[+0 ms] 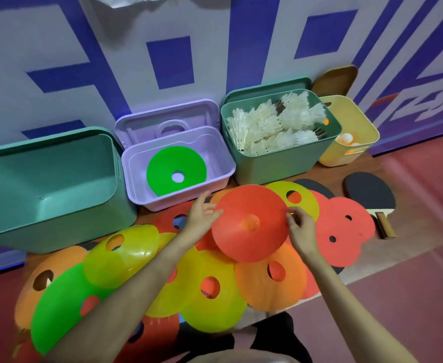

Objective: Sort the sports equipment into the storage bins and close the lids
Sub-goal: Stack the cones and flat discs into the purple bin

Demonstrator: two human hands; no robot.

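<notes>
the red disc cone [250,222] is held off the pile, tilted, its upper face toward the camera. the right hand [300,229] pinches its right rim between thumb and fingertips. the left hand [200,213] meets the left rim with fingers extended and loosely spread; whether the thumb curls under the rim is not clear from this view. the lilac bin [178,163] stands beyond and to the left of the disc, lid propped open behind it, one green disc cone [176,169] flat inside. judgement: the coming move is a carry forward and left, and the left hand is the nearer to that bin. the disc is round, so no long axis governs; it needs only levelling to stack. many discs [210,286] remain unsorted on the floor.
</notes>
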